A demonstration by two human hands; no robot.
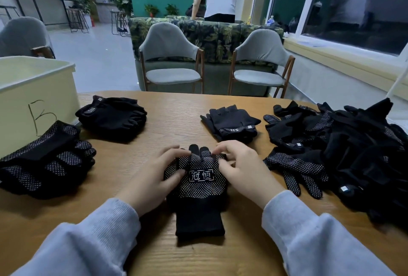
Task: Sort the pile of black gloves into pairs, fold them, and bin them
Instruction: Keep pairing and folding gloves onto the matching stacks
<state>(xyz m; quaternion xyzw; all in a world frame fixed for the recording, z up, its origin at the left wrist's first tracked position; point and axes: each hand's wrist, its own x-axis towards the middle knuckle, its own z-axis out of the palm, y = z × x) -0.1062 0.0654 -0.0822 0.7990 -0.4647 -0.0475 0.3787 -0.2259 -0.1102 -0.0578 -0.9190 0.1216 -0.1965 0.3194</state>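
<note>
Currently, at the desk's left edge stands the bin, with two folded stacks beside it. Near the front edge, centre, lies the dotted glove, cuff toward me. My left hand presses its left side, fingers curled onto the finger roots; my right hand pinches the glove's fingertips. The knit looks soft, light and limp; the dots should resist slipping. Grip at fingers and cuff for folding. The unsorted pile occupies the right edge.
</note>
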